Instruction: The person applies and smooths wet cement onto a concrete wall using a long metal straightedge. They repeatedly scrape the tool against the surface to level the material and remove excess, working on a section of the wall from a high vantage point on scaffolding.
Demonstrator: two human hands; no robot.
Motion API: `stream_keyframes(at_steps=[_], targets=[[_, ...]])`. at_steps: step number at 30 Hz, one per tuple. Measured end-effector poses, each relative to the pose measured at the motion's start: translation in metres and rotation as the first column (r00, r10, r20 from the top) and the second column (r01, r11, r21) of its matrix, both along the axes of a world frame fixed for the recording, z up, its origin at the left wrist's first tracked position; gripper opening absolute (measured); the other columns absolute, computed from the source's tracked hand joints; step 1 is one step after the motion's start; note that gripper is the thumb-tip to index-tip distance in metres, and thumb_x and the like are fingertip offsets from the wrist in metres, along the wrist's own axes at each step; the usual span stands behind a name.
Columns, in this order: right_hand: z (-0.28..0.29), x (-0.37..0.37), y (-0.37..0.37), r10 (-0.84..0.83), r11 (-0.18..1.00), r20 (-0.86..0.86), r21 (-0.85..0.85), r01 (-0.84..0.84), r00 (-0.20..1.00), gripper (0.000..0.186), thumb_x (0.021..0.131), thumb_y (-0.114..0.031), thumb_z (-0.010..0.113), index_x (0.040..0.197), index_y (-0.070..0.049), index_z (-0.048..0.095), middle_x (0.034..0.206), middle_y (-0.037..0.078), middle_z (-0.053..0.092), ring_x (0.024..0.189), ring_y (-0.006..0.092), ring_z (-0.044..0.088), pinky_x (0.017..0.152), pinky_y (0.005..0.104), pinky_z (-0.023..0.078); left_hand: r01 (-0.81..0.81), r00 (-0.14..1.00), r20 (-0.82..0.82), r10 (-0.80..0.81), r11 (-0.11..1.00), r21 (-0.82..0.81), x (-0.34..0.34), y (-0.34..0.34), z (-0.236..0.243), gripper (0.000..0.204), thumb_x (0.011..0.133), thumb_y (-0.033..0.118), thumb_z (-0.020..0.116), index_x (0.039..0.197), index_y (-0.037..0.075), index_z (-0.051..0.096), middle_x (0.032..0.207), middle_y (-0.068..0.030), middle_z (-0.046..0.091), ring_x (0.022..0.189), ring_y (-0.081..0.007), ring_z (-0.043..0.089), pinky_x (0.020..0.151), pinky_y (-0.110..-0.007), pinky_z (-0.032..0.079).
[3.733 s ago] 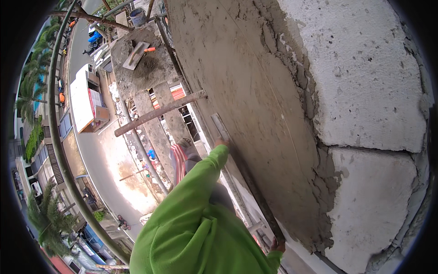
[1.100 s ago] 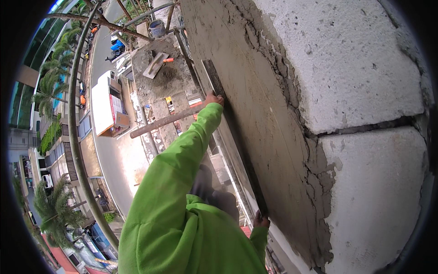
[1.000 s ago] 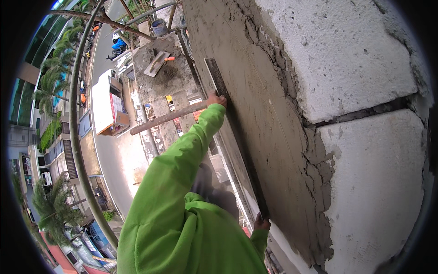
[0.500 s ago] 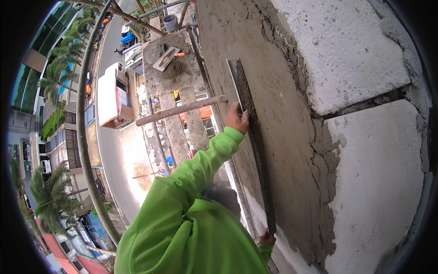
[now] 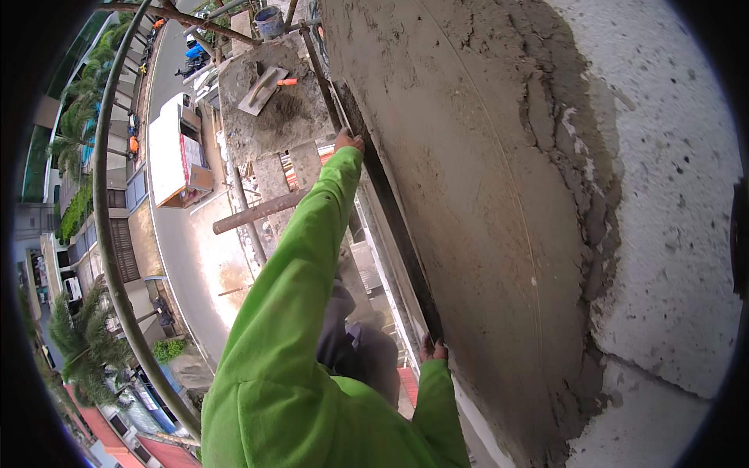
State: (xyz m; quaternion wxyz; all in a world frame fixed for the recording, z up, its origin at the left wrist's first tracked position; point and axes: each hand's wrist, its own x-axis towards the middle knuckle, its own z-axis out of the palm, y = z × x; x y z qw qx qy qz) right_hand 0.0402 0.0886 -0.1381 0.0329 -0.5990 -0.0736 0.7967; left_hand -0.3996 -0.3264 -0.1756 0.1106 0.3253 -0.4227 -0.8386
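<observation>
You were levelling the wet plaster [image 5: 468, 234]: your left hand [image 5: 349, 141] and right hand [image 5: 433, 349] each gripped an end of the straightedge [image 5: 394, 226] pressed against the wall [image 5: 671, 218]. The next pass probably needed even pressure.

Bright lime-green long sleeves, loose and creased, cuffs at wrists.

L hand [image 5: 348, 141] grips top end of long straightedge [image 5: 394, 222], R hand [image 5: 432, 348] grips bottom end; edge pressed flat vs wet grey plaster [image 5: 476, 203]. Beyond L hand: mortar board [image 5: 269, 113] w/ trowel [image 5: 263, 88], bucket [image 5: 270, 22].
</observation>
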Motion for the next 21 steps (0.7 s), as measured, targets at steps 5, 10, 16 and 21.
stream_keyframes(at_steps=[5,10,16,21], targets=[[-0.035,-0.025,-0.013,-0.061,0.988,-0.075,-0.148,0.050,0.995,0.016,0.083,-0.012,0.044,0.092,-0.001,0.050,0.090,0.013,0.056,0.074,0.0228,0.055,0.061,0.0336,0.050,-0.178,0.984,0.078,0.161,0.878,0.444,-0.042,-0.028,-0.001,0.012,0.077,0.020,0.042,0.070,0.011,0.045,0.055,-0.0082,0.036,0.046,-0.0230,0.039,0.042,-0.036,0.036],[-0.013,-0.038,-0.033,-0.057,0.998,-0.103,-0.028,0.055,0.993,0.016,0.079,-0.004,0.046,0.093,-0.001,0.050,0.083,0.012,0.055,0.070,0.0218,0.053,0.055,0.0297,0.049,0.046,0.998,0.067,-0.016,0.873,-0.486,-0.038,-0.028,-0.015,0.019,0.076,0.020,0.047,0.086,0.004,0.052,0.064,-0.0119,0.049,0.054,-0.0271,0.048,0.054,-0.034,0.041],[-0.011,0.008,0.004,0.013,0.997,-0.107,0.079,-0.005,0.994,0.022,0.075,0.001,0.044,0.096,0.000,0.050,0.084,0.012,0.055,0.069,0.0214,0.052,0.053,0.0263,0.048,0.173,0.940,0.341,0.014,0.841,-0.512,-0.010,0.020,0.040,0.030,0.070,0.017,0.054,0.096,0.003,0.052,0.085,-0.0180,0.057,0.076,-0.0307,0.056,0.067,-0.034,0.043],[0.029,0.041,0.028,-0.101,0.990,-0.088,0.090,0.109,0.991,0.025,0.074,0.003,0.043,0.098,0.000,0.049,0.092,0.013,0.054,0.078,0.0231,0.054,0.054,0.0256,0.049,0.343,0.897,0.442,-0.016,0.656,-0.672,0.038,0.059,0.090,0.031,0.070,0.017,0.052,0.099,0.007,0.050,0.079,-0.0159,0.056,0.072,-0.0312,0.055,0.066,-0.036,0.042]])
